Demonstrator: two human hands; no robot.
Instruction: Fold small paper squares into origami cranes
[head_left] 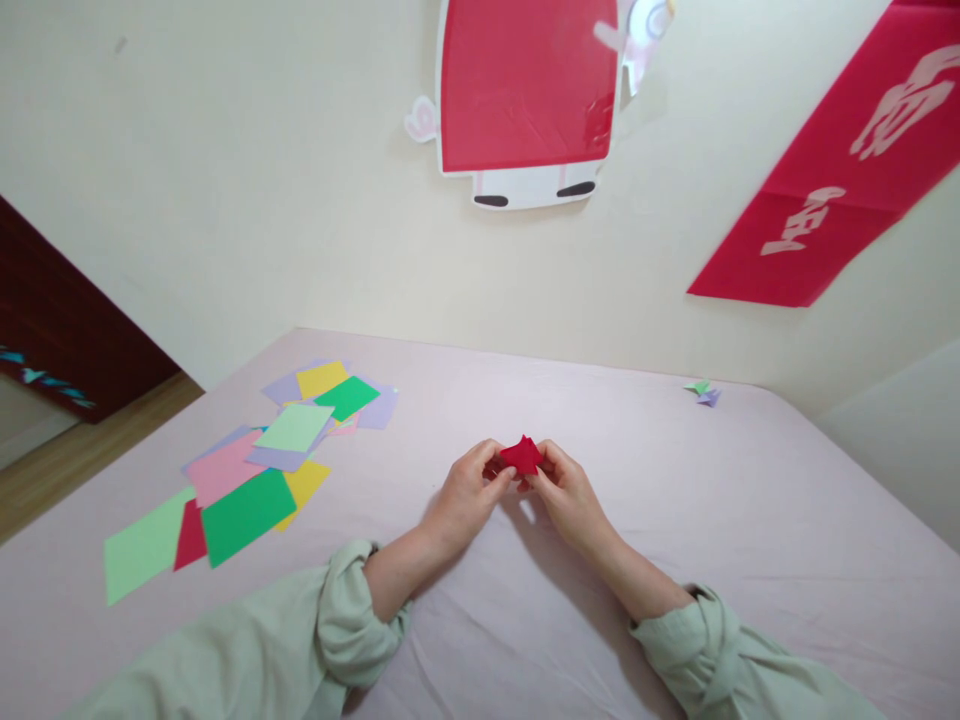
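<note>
A small piece of folded red paper is held up between both hands, just above the pale pink cloth. My left hand pinches its left side between thumb and fingers. On the opposite side, my right hand grips the paper in the same way. The paper has pointed corners at its top, and its lower part is partly hidden by the fingertips.
Loose coloured paper sheets lie overlapping on the left. Two small folded paper pieces, one green and one purple, rest at the far right. Behind the cloth rises a wall with a red banner.
</note>
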